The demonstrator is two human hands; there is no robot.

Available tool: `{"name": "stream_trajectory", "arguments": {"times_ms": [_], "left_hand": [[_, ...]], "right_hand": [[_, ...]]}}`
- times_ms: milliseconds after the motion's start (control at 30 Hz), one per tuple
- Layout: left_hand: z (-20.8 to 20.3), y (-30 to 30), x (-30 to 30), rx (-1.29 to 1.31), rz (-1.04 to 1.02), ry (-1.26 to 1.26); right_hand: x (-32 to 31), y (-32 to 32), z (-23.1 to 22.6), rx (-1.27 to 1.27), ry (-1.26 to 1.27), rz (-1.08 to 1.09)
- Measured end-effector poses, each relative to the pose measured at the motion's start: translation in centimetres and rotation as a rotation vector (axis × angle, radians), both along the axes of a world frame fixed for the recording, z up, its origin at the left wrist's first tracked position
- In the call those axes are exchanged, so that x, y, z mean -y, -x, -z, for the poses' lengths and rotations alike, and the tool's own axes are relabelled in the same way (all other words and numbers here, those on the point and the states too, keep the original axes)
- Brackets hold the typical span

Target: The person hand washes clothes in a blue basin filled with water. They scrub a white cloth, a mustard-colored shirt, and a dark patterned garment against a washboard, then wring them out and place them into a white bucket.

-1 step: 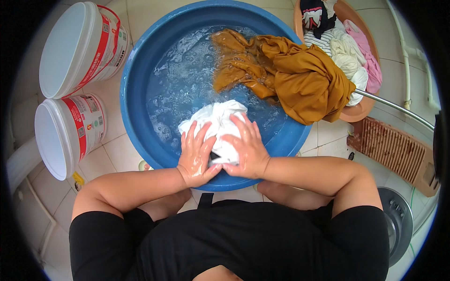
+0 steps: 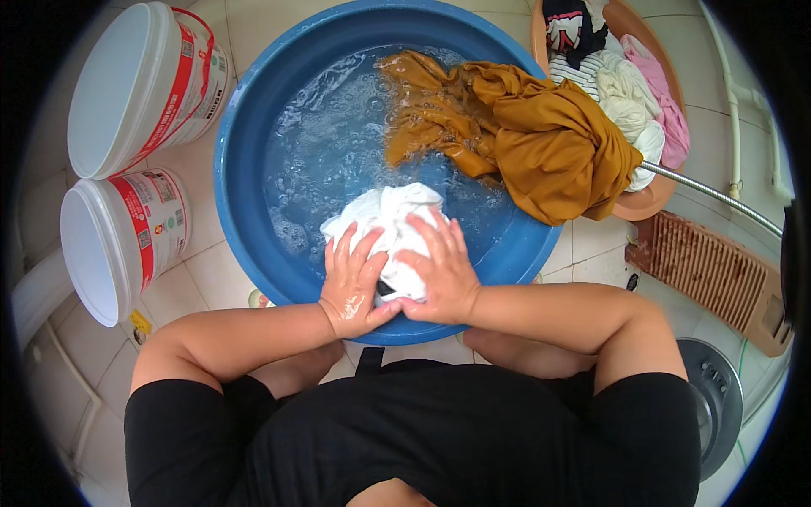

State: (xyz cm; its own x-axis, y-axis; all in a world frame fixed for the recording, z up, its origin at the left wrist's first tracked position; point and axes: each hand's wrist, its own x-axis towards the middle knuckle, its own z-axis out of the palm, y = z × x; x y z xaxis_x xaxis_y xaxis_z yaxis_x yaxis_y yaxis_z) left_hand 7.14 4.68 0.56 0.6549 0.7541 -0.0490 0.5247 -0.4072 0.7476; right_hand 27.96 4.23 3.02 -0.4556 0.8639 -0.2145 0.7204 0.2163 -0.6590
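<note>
A bunched wet white cloth [image 2: 397, 203] with a small black patch lies against the near inner side of the blue tub [image 2: 245, 237]. From the left, my left hand [image 2: 348, 279] presses on it with wet, bent fingers. My right hand [image 2: 443, 275] grips its other side, and the two thumbs almost meet at the near end. Soapy water [image 2: 325, 135] fills the tub around the cloth. Farther right, a mustard-brown cloth [image 2: 557, 144] hangs over the tub's rim, its left end soaking in the water.
Two white buckets [image 2: 110, 93] with red bands stand at the left. An orange basin [image 2: 667, 51] of clothes sits at the far right. A brown washboard [image 2: 701, 275] rests on the tiled floor, near a metal hose [image 2: 718, 194] and a dark grey basin [image 2: 718, 406].
My right hand has shifted slightly left and toward me over the white cloth. My left hand stays nearly in place. The mustard-brown cloth has hardly moved.
</note>
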Motion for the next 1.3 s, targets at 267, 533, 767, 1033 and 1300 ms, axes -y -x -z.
{"name": "stream_trajectory", "arguments": {"times_ms": [267,533,767,1033,1300], "left_hand": [[4.7,-1.7,-6.6,0.119,0.089,-0.125],[5.9,-3.0,-10.9,0.167,0.075,0.134],[5.2,-3.8,-12.5,-0.030,0.089,0.232],[-1.3,-0.1,-14.3,-0.458,-0.050,0.488],[-5.9,7.8,-15.9,0.035,-0.738,0.829]], "right_hand": [[-4.0,-0.1,5.3,-0.219,-0.074,0.080],[-7.9,-0.8,6.9,-0.306,0.101,0.204],[-7.8,-0.9,6.2,-0.246,0.099,0.331],[-11.4,0.3,12.8,-0.757,0.696,1.038],[-15.9,2.0,-1.9,-0.568,0.529,1.277]]}}
